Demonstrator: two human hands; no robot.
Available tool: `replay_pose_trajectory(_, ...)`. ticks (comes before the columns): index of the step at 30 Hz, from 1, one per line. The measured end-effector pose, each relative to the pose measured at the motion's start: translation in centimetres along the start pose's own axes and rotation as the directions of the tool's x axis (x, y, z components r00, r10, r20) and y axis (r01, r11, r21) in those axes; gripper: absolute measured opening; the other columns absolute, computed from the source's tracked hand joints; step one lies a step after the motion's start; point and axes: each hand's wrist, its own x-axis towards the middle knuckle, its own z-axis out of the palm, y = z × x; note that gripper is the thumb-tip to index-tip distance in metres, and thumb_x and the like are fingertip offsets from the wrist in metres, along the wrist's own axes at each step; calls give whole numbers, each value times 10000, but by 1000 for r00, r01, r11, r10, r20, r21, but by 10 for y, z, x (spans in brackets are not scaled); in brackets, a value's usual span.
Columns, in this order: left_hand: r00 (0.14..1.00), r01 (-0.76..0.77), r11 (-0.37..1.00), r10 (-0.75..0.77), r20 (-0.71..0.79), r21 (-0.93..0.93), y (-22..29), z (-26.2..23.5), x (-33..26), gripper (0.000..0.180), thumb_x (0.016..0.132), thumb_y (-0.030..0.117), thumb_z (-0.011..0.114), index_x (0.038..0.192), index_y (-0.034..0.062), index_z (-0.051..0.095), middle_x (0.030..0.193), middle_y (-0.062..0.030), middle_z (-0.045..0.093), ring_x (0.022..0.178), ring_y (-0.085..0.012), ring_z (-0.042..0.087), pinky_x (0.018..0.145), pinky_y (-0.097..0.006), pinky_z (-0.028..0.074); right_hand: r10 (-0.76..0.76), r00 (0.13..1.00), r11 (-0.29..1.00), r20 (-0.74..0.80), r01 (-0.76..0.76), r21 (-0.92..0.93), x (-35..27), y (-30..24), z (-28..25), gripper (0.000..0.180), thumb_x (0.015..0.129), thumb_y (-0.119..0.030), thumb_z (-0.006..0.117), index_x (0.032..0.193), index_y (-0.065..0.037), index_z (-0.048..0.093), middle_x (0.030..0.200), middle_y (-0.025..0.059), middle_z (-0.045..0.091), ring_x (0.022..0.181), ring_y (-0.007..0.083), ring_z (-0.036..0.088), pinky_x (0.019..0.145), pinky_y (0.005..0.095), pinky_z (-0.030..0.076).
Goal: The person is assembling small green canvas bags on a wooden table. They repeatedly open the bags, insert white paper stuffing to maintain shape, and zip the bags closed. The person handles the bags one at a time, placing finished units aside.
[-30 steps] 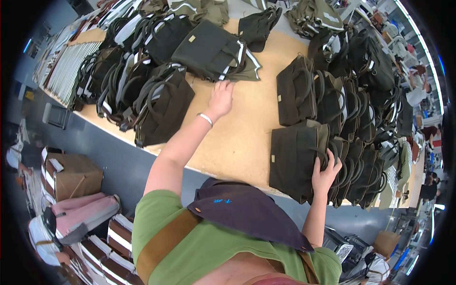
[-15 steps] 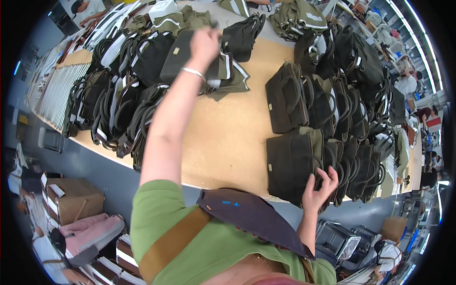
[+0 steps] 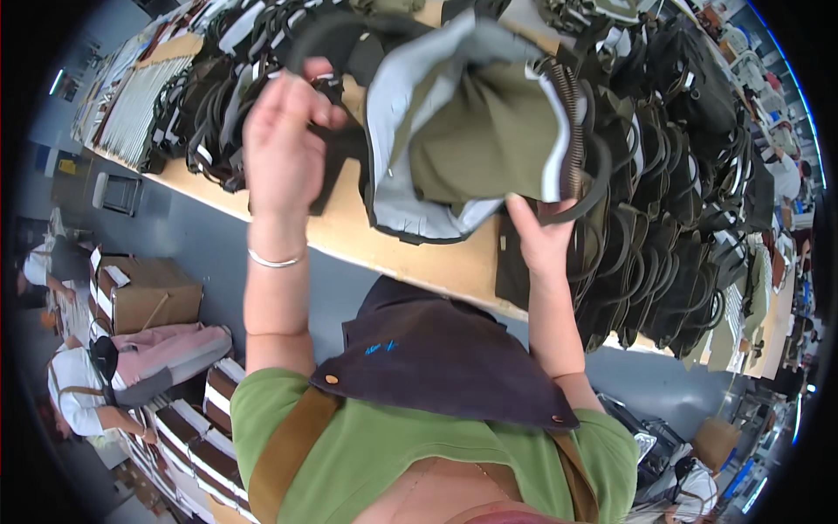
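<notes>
1. The olive-green fabric bag with pale grey lining (image 3: pixel 463 131) is held up above the near edge of the tabletop, between both hands, its mouth gaping towards the camera.
2. A coarse metal zip runs down the bag's right rim; a dark rounded strap loops below it.
3. The left hand (image 3: pixel 284 144) is raised at the bag's left side, its grip closed on a dark strap (image 3: pixel 336 44) that arches over the top of the bag.
4. The right hand (image 3: pixel 541 240) grips the bag's lower right edge from below, fingers closed on the fabric by the zip.
5. A thin silver bangle (image 3: pixel 272 260) circles the left wrist.
6. The light wooden tabletop (image 3: pixel 419 258) is smooth and flat.
7. Rows of dark fabric bags with looped handles (image 3: pixel 672 218) stand packed together at the right; more (image 3: pixel 209 105) lie at the far left.
</notes>
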Motion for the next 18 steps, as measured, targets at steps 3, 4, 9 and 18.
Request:
replay_pose_trajectory(3,949,272,962,-263,-175,31,-91,-38,-51,186,993,187,548,1028,13,606,798,-35,588,650,-104,535,667,-279,479,86,994,990,70,-78,-114,-21,35,-2,439,888,-68,647,1296,-10,497,1140,42,496,918,103,539,823,249,456)
replay_pose_trajectory(4,911,385,923,-375,-173,25,-117,-51,-64,193,992,190,551,1056,19,613,742,-13,564,664,-103,534,661,-269,472,98,994,936,46,-76,-343,-25,36,3,240,926,-60,589,1162,-17,596,1009,8,487,763,56,494,681,222,439)
replay_pose_trajectory(9,929,230,647,78,-363,727,-146,-89,-75,324,931,140,616,1221,19,536,986,-84,545,872,-171,522,791,-320,445,245,969,963,-39,-248,-103,-29,66,1,81,961,-109,568,980,-32,585,875,12,506,671,59,514,603,209,441)
replay_pose_trajectory(18,777,-479,314,-281,562,820,-121,7,-78,568,762,192,758,1257,53,516,1207,-142,576,1090,-328,569,932,-407,474,58,994,732,-97,-109,-672,-14,35,17,595,788,-57,729,1293,-45,414,1117,113,516,844,184,578,708,306,516)
